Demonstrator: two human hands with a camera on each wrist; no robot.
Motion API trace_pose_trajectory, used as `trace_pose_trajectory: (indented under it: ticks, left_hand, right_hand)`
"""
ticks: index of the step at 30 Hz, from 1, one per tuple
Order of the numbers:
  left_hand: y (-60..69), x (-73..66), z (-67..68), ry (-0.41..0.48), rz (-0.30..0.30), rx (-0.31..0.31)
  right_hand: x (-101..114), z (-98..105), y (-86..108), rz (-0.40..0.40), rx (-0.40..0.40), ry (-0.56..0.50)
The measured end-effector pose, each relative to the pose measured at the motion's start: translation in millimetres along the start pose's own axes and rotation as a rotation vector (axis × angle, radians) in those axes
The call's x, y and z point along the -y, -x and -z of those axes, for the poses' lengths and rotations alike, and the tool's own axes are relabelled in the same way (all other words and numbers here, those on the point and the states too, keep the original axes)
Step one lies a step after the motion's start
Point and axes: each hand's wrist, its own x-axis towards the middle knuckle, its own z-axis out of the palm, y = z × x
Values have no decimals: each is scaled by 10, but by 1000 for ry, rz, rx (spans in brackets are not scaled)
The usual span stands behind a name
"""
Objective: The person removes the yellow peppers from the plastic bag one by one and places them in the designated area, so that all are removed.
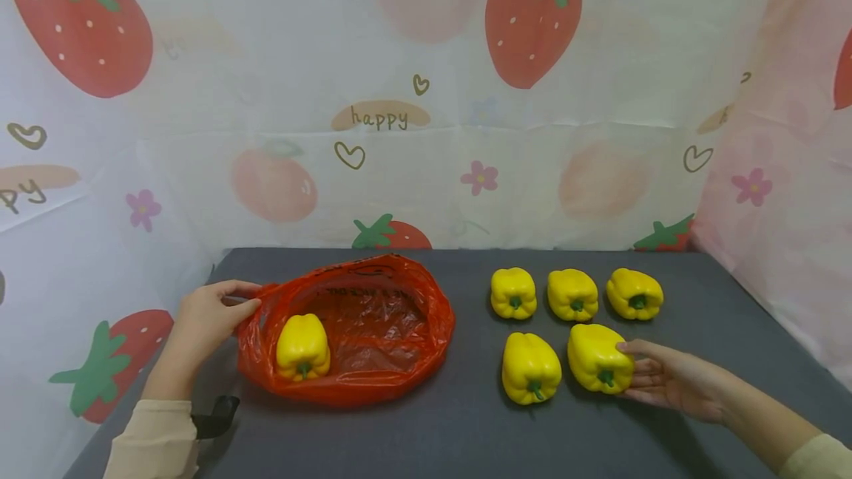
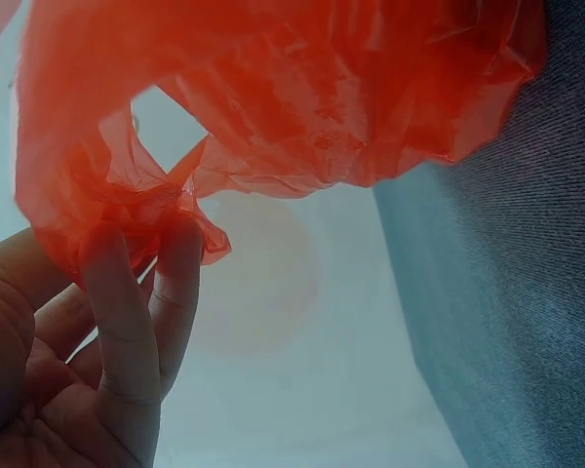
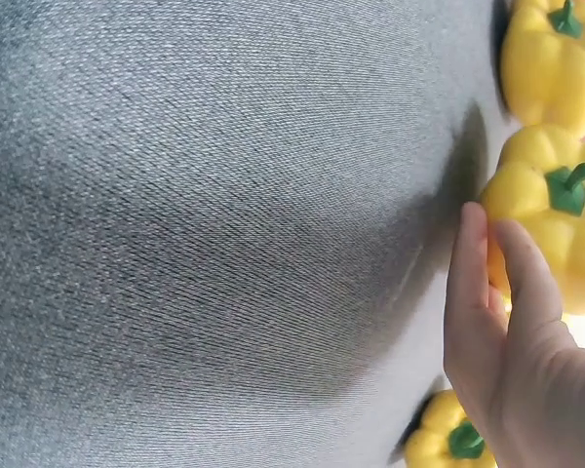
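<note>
A red plastic bag (image 1: pixel 346 390) lies on the left of the table with its mouth wide and one yellow bell pepper (image 1: pixel 302 346) inside. My left hand (image 1: pixel 209 320) pinches the bag's left rim between thumb and fingers. In the left wrist view, the fingertips (image 2: pixel 180 253) press into the thin red plastic (image 2: pixel 302 107). On the right, my right hand (image 1: pixel 675 383) grips another yellow bell pepper (image 1: pixel 601 358) by its right side, thumb above and fingers below. The right wrist view shows that pepper (image 3: pixel 536 210) against the fingers, its green stem facing the camera.
Left of the gripped pepper lies another yellow pepper (image 1: pixel 531 368). Behind them a row holds three more: a left one (image 1: pixel 513 293), a middle one (image 1: pixel 572 294) and a right one (image 1: pixel 634 293). A strawberry-print cloth (image 1: pixel 413 191) hangs behind the dark grey table (image 1: pixel 399 442).
</note>
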Motion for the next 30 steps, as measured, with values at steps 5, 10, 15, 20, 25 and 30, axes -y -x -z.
trace_pose_trajectory:
  ticks: [5,10,15,20,25,30]
  left_hand:
    - [5,0,4,8,1,3]
    - [9,-1,1,12,4,2]
    - [9,-2,-8,9,2,-2]
    - [0,10,-10,6,7,-1]
    - [-2,11,-13,8,9,0]
    - [-3,9,-15,13,9,1]
  right_hand:
    - [-21,11,-5,4,19,12]
    - [-53,34,-22,-3,32,26]
    - [-90,56,-41,-7,45,21]
    - [-106,55,-54,-19,25,28]
    - [-108,36,-50,-32,7,28]
    - [-96,19,-40,-40,-3,15]
